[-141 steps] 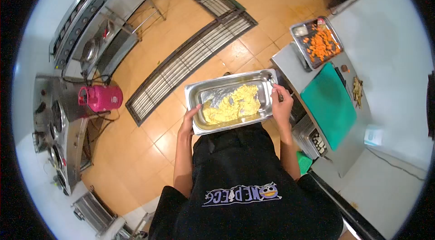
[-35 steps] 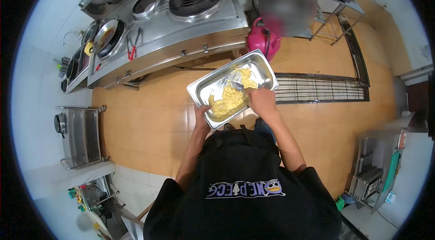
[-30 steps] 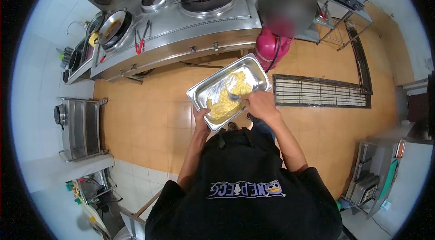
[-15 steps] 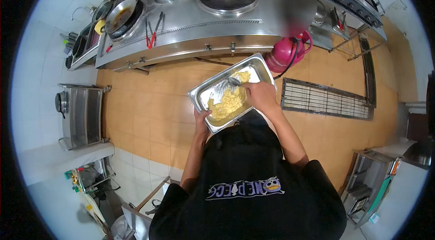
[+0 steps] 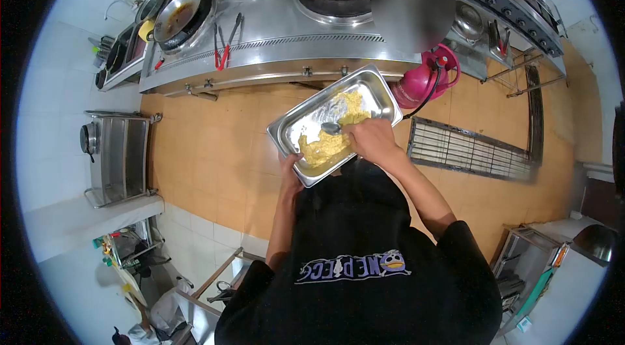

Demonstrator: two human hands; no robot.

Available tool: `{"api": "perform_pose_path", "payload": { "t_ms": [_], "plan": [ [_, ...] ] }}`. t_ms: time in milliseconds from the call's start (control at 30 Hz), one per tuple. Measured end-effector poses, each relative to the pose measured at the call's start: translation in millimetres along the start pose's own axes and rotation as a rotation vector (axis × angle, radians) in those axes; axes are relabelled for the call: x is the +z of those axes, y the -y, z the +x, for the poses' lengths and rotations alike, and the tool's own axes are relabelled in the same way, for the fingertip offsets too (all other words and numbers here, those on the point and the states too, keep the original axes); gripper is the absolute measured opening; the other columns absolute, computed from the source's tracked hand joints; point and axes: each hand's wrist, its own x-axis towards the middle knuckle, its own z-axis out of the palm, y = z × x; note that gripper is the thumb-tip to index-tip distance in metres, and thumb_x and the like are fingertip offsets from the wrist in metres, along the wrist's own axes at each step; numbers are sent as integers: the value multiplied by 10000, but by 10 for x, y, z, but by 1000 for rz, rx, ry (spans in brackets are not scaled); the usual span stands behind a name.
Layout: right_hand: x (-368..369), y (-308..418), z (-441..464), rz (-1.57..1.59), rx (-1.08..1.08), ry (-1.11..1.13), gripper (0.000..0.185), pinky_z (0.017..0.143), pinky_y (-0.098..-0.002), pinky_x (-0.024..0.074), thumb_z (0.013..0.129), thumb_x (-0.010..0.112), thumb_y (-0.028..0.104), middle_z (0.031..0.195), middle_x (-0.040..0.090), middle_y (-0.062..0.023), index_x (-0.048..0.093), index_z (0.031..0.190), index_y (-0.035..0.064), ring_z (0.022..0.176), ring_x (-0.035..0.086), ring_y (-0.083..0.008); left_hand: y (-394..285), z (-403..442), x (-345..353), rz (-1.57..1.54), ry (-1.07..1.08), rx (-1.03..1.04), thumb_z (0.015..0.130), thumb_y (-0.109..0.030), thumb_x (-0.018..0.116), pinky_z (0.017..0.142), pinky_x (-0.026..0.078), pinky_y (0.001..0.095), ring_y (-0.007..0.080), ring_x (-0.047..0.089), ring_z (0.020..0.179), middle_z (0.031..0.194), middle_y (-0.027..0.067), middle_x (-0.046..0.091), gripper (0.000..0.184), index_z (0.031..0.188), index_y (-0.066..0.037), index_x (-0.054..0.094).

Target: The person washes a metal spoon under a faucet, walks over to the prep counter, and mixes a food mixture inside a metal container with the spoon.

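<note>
A rectangular steel pan point(image 5: 292, 121) is held in front of my body, tilted in the view. Yellow crumbly food point(image 5: 323, 149), perhaps scrambled egg, lies in it as an uneven layer. My left hand point(image 5: 290, 168) grips the pan's near left corner, its thumb over the rim. With my right hand point(image 5: 373, 140) I hold a metal spoon point(image 5: 331, 128) above the food; its bowl points left and the handle is mostly hidden by my fingers. Bare metal shows in the pan's middle and right end.
A steel stove counter point(image 5: 280, 52) runs along the far side, bearing a wok point(image 5: 179, 17) and red-handled tongs point(image 5: 229, 45). Beyond the pan's right end stands a pink gas cylinder point(image 5: 416, 84). A floor grate point(image 5: 465, 146) lies to the right, a steel cart point(image 5: 120, 159) stands left.
The spoon has moved down and slightly left in the pan, toward the near food. More yellow food now shows at the pan's far right part. My left hand keeps its hold.
</note>
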Motion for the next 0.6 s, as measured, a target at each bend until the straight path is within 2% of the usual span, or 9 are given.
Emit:
{"api": "perform_pose_path", "payload": {
  "t_ms": [33, 100, 200, 267, 400, 467, 500, 533, 600],
  "plan": [
    [-63, -3, 16, -29, -24, 43, 199, 558, -446, 501, 851, 588, 175, 634, 650, -132, 764, 944, 191, 613, 668, -314, 95, 149, -207, -39, 73, -28, 749, -175, 596, 949, 523, 452, 323, 560, 1143, 1251, 172, 509, 679, 1382, -35, 393],
    [-168, 40, 55, -60, -45, 86, 201, 553, -444, 498, 851, 590, 178, 630, 647, -131, 764, 951, 192, 608, 667, -310, -51, 169, -160, -79, 151, -57, 745, -130, 580, 958, 530, 438, 329, 574, 1156, 1288, 192, 517, 695, 1400, -30, 371],
    [-165, 112, 106, 48, -12, -15, 175, 557, -451, 513, 788, 615, 162, 673, 674, -149, 747, 901, 176, 641, 686, -329, -285, 137, -49, 19, 126, 28, 740, -138, 596, 953, 533, 432, 330, 579, 1145, 1280, 193, 518, 704, 1399, -36, 373],
    [-37, 53, 147, -114, -90, 49, 135, 557, -454, 517, 802, 620, 192, 666, 673, -144, 748, 837, 165, 629, 685, -322, -323, 236, -43, 14, 89, -17, 767, -251, 620, 884, 538, 440, 310, 612, 1024, 1113, 161, 563, 639, 1313, 28, 442],
    [-141, -35, 297, -245, 26, 48, 154, 557, -451, 521, 806, 632, 228, 638, 661, -140, 735, 740, 134, 612, 680, -314, -438, 245, -117, -22, 158, -91, 773, -247, 609, 899, 538, 440, 321, 612, 1048, 1156, 176, 560, 646, 1327, 35, 431],
    [-339, 59, 386, -117, 71, -120, 156, 550, -445, 518, 800, 642, 234, 636, 660, -129, 731, 722, 132, 604, 676, -302, -480, 377, -159, -85, 237, -52, 773, -245, 598, 910, 540, 445, 327, 611, 1073, 1181, 192, 562, 647, 1331, 38, 435],
    [-190, 8, 382, -185, 64, -78, 105, 534, -446, 504, 790, 650, 218, 640, 660, -107, 743, 801, 170, 598, 668, -297, -489, 454, -232, -80, 233, -89, 782, -248, 585, 920, 540, 447, 335, 617, 1076, 1193, 203, 568, 636, 1328, 45, 443],
    [-117, 71, 377, -192, 73, -82, 105, 534, -446, 504, 790, 650, 218, 640, 660, -107, 743, 801, 170, 598, 668, -297, -500, 514, -291, -81, 243, -93, 782, -248, 585, 920, 540, 447, 335, 617, 1076, 1193, 203, 568, 636, 1328, 45, 443],
    [-9, 293, 395, -112, -96, -71, 106, 522, -448, 489, 794, 648, 226, 631, 657, -91, 743, 804, 179, 582, 658, -296, -617, 580, -321, -84, 212, -128, 790, -245, 575, 906, 546, 448, 339, 626, 1055, 1177, 202, 575, 615, 1317, 49, 456]
  ]
}}
